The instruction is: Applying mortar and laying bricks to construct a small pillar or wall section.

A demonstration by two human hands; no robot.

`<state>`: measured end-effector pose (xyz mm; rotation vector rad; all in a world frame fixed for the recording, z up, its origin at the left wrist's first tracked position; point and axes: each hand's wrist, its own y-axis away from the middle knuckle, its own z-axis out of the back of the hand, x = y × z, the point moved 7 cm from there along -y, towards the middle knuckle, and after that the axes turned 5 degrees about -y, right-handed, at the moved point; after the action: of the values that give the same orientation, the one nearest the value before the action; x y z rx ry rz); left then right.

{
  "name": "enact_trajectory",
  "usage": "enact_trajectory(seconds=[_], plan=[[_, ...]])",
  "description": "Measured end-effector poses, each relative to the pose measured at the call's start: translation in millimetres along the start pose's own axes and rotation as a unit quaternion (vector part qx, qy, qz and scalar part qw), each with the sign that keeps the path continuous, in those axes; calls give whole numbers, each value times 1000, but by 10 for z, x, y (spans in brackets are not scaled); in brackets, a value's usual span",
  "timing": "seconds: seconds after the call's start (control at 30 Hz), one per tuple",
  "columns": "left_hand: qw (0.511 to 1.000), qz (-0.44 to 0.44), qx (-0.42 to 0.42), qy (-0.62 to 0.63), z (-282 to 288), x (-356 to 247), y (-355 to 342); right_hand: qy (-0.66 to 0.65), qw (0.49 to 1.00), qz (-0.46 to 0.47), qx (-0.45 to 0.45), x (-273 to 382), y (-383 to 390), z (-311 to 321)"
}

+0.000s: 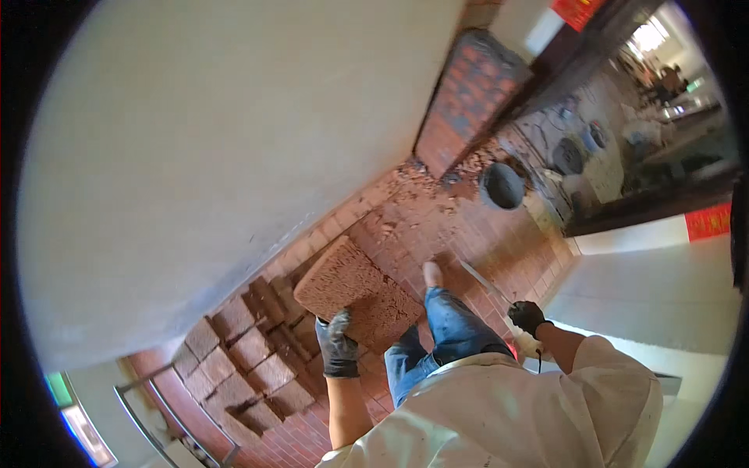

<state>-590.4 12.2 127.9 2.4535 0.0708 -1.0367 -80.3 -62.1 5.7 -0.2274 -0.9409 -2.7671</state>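
My left hand point(338, 345) in a dark, grey-smudged glove grips a square terracotta slab point(361, 292) by its edge, its rough, mottled face showing. My right hand point(527, 318), also in a dark glove, is closed on a long, thin metal tool point(488, 281) that reaches forward and left. A pale object point(527, 343) just below that hand is partly hidden. My feet and jeans point(462, 326) show between the hands, over the brick-red tiled floor point(523, 246).
Stacked square tiles point(275, 371) lie along the white wall point(211, 156) at left, near a metal frame point(175, 409). A black bucket point(501, 186) and rubble point(429, 187) sit ahead by a brick step point(476, 93). A dark-framed doorway point(593, 220) opens onto a cluttered room at right.
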Motion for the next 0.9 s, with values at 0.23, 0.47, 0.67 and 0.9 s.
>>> enact_trajectory(seconds=[0.23,0.47,0.67,0.9], plan=[[958,-24,32,-284,-1139,1165,156,-327,915,-232,-40,-1145,1323,-360],[804,-75,34,-589,-2122,1998,410,-207,945,-196,-161,-2697,2190,-1068],[706,-77,94,-698,-3070,2689,531,-517,743,-384,-183,-3653,2673,-731],[596,-15,143,-790,-4024,3644,265,-632,620,-427,-185,-4464,2600,-308]])
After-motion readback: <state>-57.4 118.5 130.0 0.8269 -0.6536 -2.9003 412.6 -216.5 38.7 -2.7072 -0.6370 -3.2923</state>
